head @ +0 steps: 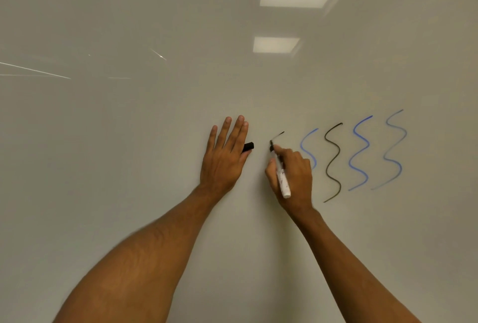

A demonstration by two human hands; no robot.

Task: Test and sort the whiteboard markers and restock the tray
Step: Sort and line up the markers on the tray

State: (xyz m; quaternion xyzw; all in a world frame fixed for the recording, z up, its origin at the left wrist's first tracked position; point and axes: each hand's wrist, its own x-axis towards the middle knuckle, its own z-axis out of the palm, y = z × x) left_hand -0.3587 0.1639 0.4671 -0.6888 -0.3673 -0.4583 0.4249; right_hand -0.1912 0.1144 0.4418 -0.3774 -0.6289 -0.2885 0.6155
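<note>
My right hand [292, 175] grips a white-barrelled marker [282, 180], with its black tip touching the whiteboard [129, 141]. A short black stroke [278, 135] runs up and to the right from the tip. My left hand [225, 157] lies with straight fingers against the board, just left of the marker. A black marker cap [248, 146] sticks out by its thumb, pinched against the hand. Right of my right hand are several wavy test lines: a blue one [307, 144] partly hidden by the hand, a black one [333, 162], a blue one [360, 154] and a paler blue one [393, 149].
The whiteboard fills the whole view. Two ceiling lights [275, 44] are reflected in its upper right part. Thin bright streaks [36, 70] mark the left side. No tray or other markers are in view.
</note>
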